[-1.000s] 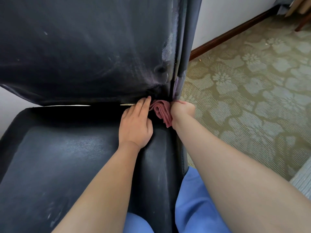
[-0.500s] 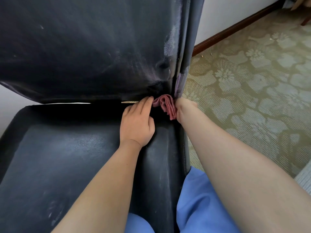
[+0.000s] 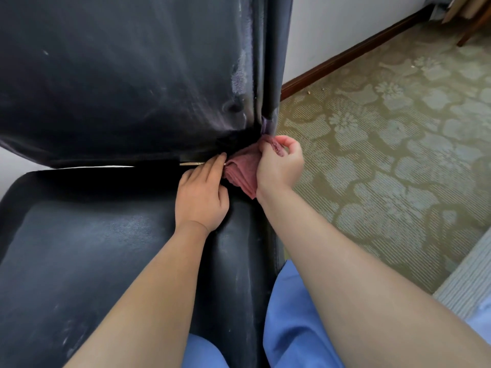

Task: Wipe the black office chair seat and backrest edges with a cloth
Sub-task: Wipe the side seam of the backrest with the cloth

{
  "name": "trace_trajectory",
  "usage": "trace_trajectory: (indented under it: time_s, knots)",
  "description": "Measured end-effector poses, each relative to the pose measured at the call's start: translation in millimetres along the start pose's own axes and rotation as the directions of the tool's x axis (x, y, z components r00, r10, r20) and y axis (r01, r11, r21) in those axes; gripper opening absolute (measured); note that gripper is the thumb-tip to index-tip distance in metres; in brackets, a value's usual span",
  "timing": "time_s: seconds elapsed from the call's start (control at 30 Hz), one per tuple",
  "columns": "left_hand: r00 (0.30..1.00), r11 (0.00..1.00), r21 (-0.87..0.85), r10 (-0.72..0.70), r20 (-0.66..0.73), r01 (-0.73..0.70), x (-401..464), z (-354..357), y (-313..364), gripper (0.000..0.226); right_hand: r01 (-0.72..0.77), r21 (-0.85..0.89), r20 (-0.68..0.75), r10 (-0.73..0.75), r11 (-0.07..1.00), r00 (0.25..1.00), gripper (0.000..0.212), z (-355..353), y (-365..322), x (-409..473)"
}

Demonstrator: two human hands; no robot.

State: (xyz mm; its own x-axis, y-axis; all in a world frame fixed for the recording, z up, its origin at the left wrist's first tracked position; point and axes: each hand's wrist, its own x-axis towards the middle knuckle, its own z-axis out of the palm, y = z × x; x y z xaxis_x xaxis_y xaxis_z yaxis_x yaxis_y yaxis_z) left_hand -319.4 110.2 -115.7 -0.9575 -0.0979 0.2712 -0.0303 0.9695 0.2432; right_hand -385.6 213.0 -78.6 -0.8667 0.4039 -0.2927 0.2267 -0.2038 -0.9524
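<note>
Two hands at the far right corner of the seat [image 3: 106, 261]; right hand [image 3: 279, 166] grips the folded pink cloth [image 3: 241, 168] under the backrest [image 3: 132, 75] edge; left hand [image 3: 202, 197] lies flat beside it, fingers straight, fingertips touching the cloth.

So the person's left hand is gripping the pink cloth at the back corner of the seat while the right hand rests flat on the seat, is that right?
Not quite: the hands are swapped. In the head view the right hand grips the pink cloth at the back corner of the seat, while the left hand rests flat on the seat.
</note>
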Motion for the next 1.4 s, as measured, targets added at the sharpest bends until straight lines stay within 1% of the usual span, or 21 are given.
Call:
trace_trajectory:
  time_s: [0.1, 0.2, 0.33, 0.4, 0.43, 0.47, 0.53, 0.6, 0.63, 0.7, 0.77, 0.87, 0.93, 1.0, 1.07, 1.17, 1.23, 1.27, 1.33, 1.4]
  knots:
    - [1.000, 1.000, 0.002, -0.001, -0.015, 0.001, 0.1, -0.2, 0.8, 0.059, 0.145, 0.029, 0.023, -0.145, 0.989, 0.989, 0.023, -1.4, -10.8, -4.0]
    - [1.000, 1.000, 0.005, 0.009, -0.030, -0.009, 0.5, -0.2, 0.5, 0.057, 0.291, 0.012, 0.023, -0.291, 0.957, 0.956, 0.018, -2.6, -20.9, -4.6]
    - [1.000, 1.000, -0.005, 0.001, -0.024, -0.001, 0.6, 1.4, -1.5, 0.058, 0.450, -0.150, 0.075, -0.443, 0.881, 0.893, 0.015, -3.6, -9.0, 0.9]
    - [1.000, 1.000, 0.003, 0.000, -0.028, 0.000, 1.2, 2.0, -2.0, 0.058, 0.449, -0.203, 0.053, -0.448, 0.870, 0.892, 0.016, -0.7, -1.6, -0.6]
    - [1.000, 1.000, 0.008, -0.001, -0.027, 0.001, 1.6, 2.0, -2.2, 0.058, 0.425, -0.225, 0.038, -0.428, 0.877, 0.903, 0.017, 1.3, 2.6, -1.0]
    - [1.000, 1.000, 0.012, -0.004, -0.025, 0.004, 1.7, 1.9, -2.3, 0.059, 0.375, -0.247, 0.031, -0.379, 0.894, 0.925, 0.018, 3.0, 6.8, -0.5]
    - [1.000, 1.000, 0.011, -0.010, -0.022, 0.010, 1.0, 1.2, -1.7, 0.059, 0.194, -0.305, 0.035, -0.192, 0.933, 0.981, 0.020, 5.0, 16.6, 4.8]
    - [1.000, 1.000, 0.001, -0.010, -0.020, 0.010, -0.1, 1.2, -1.6, 0.059, 0.037, -0.388, 0.022, -0.031, 0.921, 0.999, 0.020, 2.4, 22.4, 9.7]
    - [1.000, 1.000, -0.001, -0.012, -0.021, 0.012, -0.2, 1.7, -2.0, 0.059, 0.012, -0.390, 0.009, -0.009, 0.921, 1.000, 0.019, 1.6, 21.8, 10.1]
    - [0.999, 1.000, -0.004, -0.015, -0.028, 0.015, 0.3, 2.7, -2.2, 0.059, 0.044, -0.322, -0.010, -0.051, 0.946, 0.999, 0.016, 2.8, 11.8, 5.8]
    - [0.999, 1.000, -0.005, -0.010, -0.031, 0.010, 1.7, 2.9, -1.7, 0.059, 0.154, -0.221, -0.020, -0.162, 0.963, 0.987, 0.017, 5.7, -5.0, -0.6]
    - [1.000, 1.000, -0.002, -0.009, -0.029, 0.009, 1.2, 1.7, -1.8, 0.057, 0.339, -0.107, -0.014, -0.342, 0.935, 0.940, 0.025, 5.4, -22.9, -5.2]
    - [0.999, 1.000, -0.008, -0.010, -0.036, 0.010, 0.9, 1.2, -1.3, 0.057, 0.431, -0.112, 0.036, -0.429, 0.896, 0.902, 0.024, 2.2, -21.4, -3.2]
    - [0.999, 1.000, -0.009, -0.008, -0.043, 0.008, 0.9, 1.6, -1.5, 0.057, 0.507, -0.175, 0.094, -0.498, 0.844, 0.862, 0.026, 0.2, -12.3, -0.9]
    - [0.999, 1.000, -0.007, -0.004, -0.045, 0.004, 1.9, 2.0, -1.9, 0.057, 0.527, -0.231, 0.120, -0.513, 0.818, 0.850, 0.031, 0.7, -2.7, -0.6]
    - [0.999, 1.000, -0.008, -0.010, -0.030, 0.010, 1.6, 1.9, -3.0, 0.058, 0.456, -0.284, 0.134, -0.435, 0.844, 0.890, 0.034, 0.2, 7.6, -4.0]
    - [0.999, 1.000, -0.004, -0.012, -0.030, 0.012, 0.8, 2.1, -2.4, 0.058, 0.414, -0.275, 0.115, -0.398, 0.868, 0.910, 0.032, -0.2, 4.3, -6.4]
    - [0.999, 1.000, 0.002, -0.012, -0.032, 0.012, 0.6, 2.3, -2.1, 0.058, 0.416, -0.245, 0.093, -0.406, 0.876, 0.909, 0.032, 0.4, -1.6, -7.5]
    - [0.999, 1.000, 0.016, -0.011, -0.036, 0.012, 1.5, 2.7, -1.8, 0.057, 0.477, -0.169, 0.069, -0.473, 0.862, 0.878, 0.033, 2.0, -14.7, -10.5]
    - [0.999, 1.000, 0.020, -0.012, -0.038, 0.013, 2.5, 2.5, -1.7, 0.056, 0.537, -0.134, 0.094, -0.529, 0.833, 0.844, 0.036, 3.1, -17.8, -11.4]
